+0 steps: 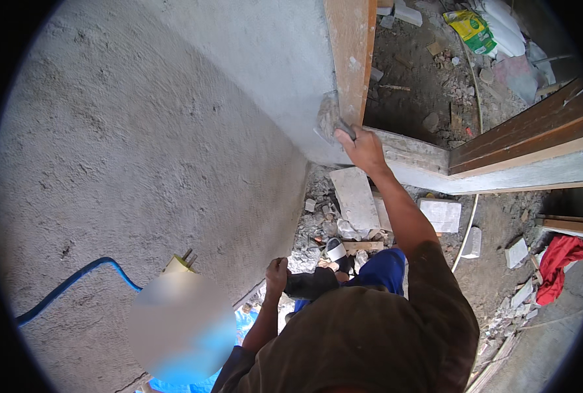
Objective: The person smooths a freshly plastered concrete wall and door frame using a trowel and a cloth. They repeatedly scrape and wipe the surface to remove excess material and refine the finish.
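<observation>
My right hand (365, 149) grips the dark handle of a trowel (329, 115). The trowel's plaster-smeared blade lies against the smooth grey wall strip (298, 85), right beside the wooden door frame (353, 62). Lower down, near the foot of the rough plastered wall (140, 144), my left hand (277, 275) is closed in a fist. Whatever it holds, if anything, is hidden. A dark, rounded object (308, 283) sits just right of that fist, and its kind is unclear.
Bricks, a pale slab (355, 198), white blocks (441, 215) and rubble cover the floor. A wooden sill and frame (521, 141) cross at right. A blue tube (75, 286) sticks out from the left wall. A red cloth (559, 268) and a yellow-green bag (473, 31) lie farther off.
</observation>
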`<action>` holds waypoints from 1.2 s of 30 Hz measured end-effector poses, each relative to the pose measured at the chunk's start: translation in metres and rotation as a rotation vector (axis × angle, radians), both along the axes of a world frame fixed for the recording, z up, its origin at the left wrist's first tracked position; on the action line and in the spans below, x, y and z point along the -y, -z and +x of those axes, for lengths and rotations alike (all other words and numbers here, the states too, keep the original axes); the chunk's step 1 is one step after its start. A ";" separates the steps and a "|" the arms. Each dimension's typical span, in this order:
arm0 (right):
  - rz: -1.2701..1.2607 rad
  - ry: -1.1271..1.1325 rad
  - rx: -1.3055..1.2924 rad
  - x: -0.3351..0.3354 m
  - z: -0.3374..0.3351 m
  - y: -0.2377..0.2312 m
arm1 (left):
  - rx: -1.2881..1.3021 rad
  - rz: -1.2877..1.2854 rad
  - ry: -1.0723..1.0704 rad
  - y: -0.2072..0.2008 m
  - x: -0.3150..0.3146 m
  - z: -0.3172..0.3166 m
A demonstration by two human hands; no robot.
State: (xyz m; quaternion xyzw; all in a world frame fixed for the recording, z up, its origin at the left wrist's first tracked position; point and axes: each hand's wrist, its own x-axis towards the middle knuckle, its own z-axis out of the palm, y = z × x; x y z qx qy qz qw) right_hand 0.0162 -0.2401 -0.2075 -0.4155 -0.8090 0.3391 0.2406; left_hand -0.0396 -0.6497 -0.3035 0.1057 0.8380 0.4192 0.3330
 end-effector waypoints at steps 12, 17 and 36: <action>-0.049 -0.049 -0.048 0.005 -0.005 -0.008 | -0.043 -0.002 0.029 -0.004 0.001 0.001; -0.057 -0.269 -0.171 0.042 0.015 -0.038 | -0.044 -0.009 0.008 0.011 0.000 0.001; 0.059 -0.063 -0.090 -0.007 -0.015 0.006 | -0.003 0.026 0.035 -0.001 -0.030 -0.001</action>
